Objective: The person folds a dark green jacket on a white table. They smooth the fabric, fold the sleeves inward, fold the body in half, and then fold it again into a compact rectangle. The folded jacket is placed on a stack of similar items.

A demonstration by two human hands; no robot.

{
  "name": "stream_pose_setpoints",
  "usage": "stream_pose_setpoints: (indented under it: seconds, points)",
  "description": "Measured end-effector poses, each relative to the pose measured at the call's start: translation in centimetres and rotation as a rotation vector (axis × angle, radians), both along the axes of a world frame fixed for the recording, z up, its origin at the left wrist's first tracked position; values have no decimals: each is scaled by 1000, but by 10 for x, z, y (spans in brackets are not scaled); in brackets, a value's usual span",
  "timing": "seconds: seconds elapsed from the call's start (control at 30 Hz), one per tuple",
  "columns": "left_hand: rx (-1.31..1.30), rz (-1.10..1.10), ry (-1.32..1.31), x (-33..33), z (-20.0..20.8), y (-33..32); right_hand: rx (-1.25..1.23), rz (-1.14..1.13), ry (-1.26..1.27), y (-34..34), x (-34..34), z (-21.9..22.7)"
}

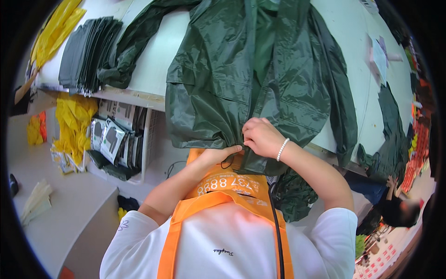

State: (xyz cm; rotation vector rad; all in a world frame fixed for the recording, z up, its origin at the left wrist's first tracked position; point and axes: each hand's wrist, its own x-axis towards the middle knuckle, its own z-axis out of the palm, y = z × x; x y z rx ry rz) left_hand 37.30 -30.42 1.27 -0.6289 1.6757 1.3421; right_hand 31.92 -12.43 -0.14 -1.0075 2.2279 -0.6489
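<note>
A dark green, shiny rain jacket [209, 69] lies spread over the white table, its front parted and its lower hem hanging over the near edge toward me. At the bottom of the jacket's zipper, my right hand [261, 137] is closed with fingertips pinching the front edge. My left hand [223, 153] grips the hem just left of it, thumb on top and the other fingers mostly hidden under the fabric. Both hands nearly touch. The zipper's lower end is covered by my fingers.
On the white table [151, 60] stand a stack of folded dark green garments [88, 53] and yellow garments [55, 28]. Below, a white wire basket [147, 144] holds packaged garments [114, 139]. More dark green fabric [392, 135] hangs at right, near another person [395, 209].
</note>
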Motion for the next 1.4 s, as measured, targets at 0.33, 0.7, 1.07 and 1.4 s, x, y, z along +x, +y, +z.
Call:
stream_pose_setpoints:
  seconds: [0.33, 0.7, 1.07, 1.4]
  points:
    - [243, 229, 281, 35, -66, 1, -43, -173, 96, -2, -6, -21]
    - [-8, -450, 46, 32, -48, -25, -94, -354, 424, 13, -55, -45]
    - [-183, -106, 519, -137, -87, 33, -252, -503, 559, 8, -32, -60]
    - [255, 245, 186, -139, -52, 27, -694, -1125, -278, 13, -52, -67]
